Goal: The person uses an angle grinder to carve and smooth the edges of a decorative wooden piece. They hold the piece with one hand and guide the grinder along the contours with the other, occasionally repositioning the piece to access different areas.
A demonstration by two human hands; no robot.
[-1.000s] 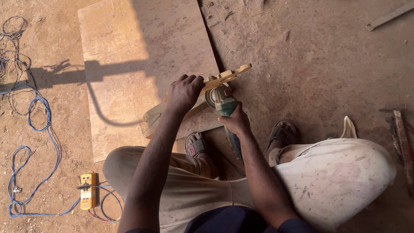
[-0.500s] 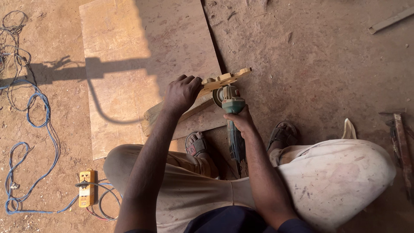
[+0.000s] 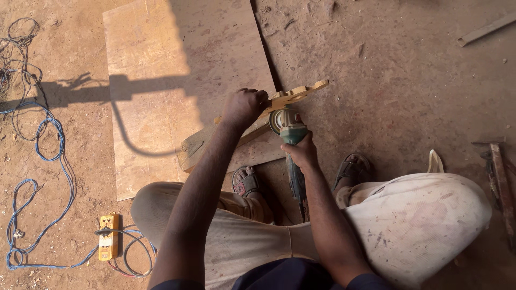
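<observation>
- A flat, pale wooden cutout [image 3: 294,95] with curved edges and holes sits over a rough plank [image 3: 215,140], on a dusty plywood sheet [image 3: 177,80].
- The left hand [image 3: 244,106] is clenched on the cutout.
- The right hand [image 3: 304,153] wraps the green angle grinder [image 3: 290,134] just below it.

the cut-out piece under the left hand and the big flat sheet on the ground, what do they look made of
The cut-out piece looks like thin plywood or board: pale yellow, flat, with holes and a shaped edge. The big flat sheet also looks like plywood, tan and dusty, with faint grain and straight edges. The left hand presses the piece; the right hand grips a green power tool.
</observation>
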